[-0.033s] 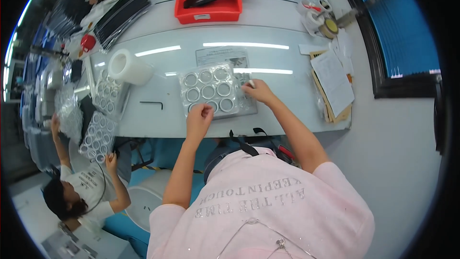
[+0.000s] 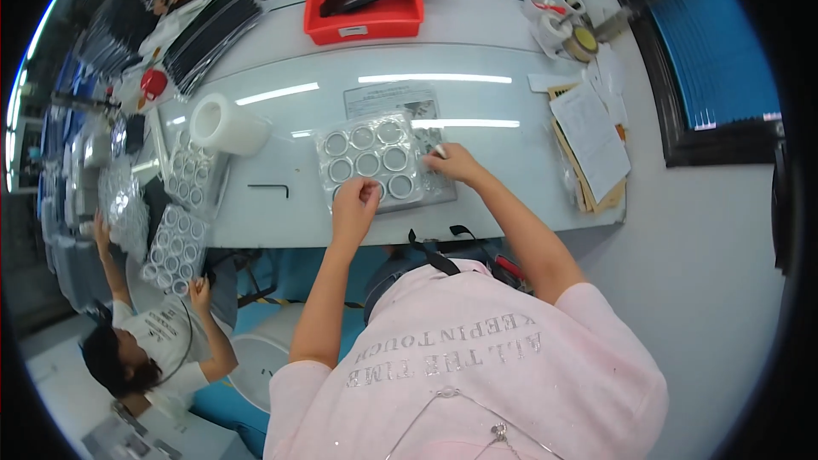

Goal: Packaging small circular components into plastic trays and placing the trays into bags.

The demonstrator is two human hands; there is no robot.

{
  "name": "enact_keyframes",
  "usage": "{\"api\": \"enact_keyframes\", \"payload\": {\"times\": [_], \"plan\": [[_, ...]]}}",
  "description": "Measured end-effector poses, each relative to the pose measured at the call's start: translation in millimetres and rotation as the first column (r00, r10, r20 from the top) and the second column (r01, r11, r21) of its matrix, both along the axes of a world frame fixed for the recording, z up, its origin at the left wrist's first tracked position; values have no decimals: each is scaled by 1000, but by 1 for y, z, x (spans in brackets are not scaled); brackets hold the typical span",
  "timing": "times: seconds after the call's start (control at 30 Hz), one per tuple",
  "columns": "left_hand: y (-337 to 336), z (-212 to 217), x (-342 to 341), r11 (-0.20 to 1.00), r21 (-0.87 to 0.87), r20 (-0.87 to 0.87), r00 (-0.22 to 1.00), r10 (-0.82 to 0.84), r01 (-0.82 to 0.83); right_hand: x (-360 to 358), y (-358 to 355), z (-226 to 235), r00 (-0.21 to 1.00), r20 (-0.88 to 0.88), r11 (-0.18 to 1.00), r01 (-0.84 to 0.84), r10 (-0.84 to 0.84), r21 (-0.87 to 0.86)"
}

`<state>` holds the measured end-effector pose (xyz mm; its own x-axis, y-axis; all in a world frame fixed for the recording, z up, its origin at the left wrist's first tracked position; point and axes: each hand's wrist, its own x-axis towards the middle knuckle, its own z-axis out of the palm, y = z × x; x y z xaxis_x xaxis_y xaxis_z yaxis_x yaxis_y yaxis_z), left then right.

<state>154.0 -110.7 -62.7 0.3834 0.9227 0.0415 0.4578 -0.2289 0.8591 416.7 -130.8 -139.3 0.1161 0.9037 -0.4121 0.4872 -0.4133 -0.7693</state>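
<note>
A clear plastic tray (image 2: pixel 348 152) holding several silver-grey rings lies on the glossy white table, over a printed sheet (image 2: pixel 366 102). My left hand (image 2: pixel 354 209) is closed at the tray's near edge, its fingertips pinched over the front row of rings; what they grip, if anything, is hidden. By the tray's right side, my right hand (image 2: pixel 457 163) has its fingers drawn together. A small white piece (image 2: pixel 440 151) shows at those fingertips, too small to name. Beneath the right hand lies a grey, see-through flat thing, partly covered by the tray.
A hex key (image 2: pixel 271 186) and a white roll (image 2: pixel 228 124) lie left of the tray. Farther back stands a red bin (image 2: pixel 366 28) with a black strip-like part. Papers (image 2: pixel 590 140) lie at the right edge. A seated person at left holds another ring tray (image 2: pixel 175 247).
My hands stay almost where they were over the tray. The whole view has shifted slightly. At left, the other person's tray has moved a little.
</note>
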Motion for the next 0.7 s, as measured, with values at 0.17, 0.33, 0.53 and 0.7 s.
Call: {"api": "enact_keyframes", "payload": {"times": [0.17,0.33,0.53,0.7], "plan": [[12,-6,43,964,200,-251,960,-122,174,-26,-20,-9,959,-239,974,187,-153,127],[5,-14,48,892,407,-455,890,13,195,-58,-40,45,911,-382,928,267,-156,258],[28,-25,36,899,424,-187,982,-30,108,-64,-35,62,926,-352,924,246,-135,293],[64,31,78,991,-130,-289,956,-52,15,-63,-43,66,868,-456,916,328,-195,233]]}}
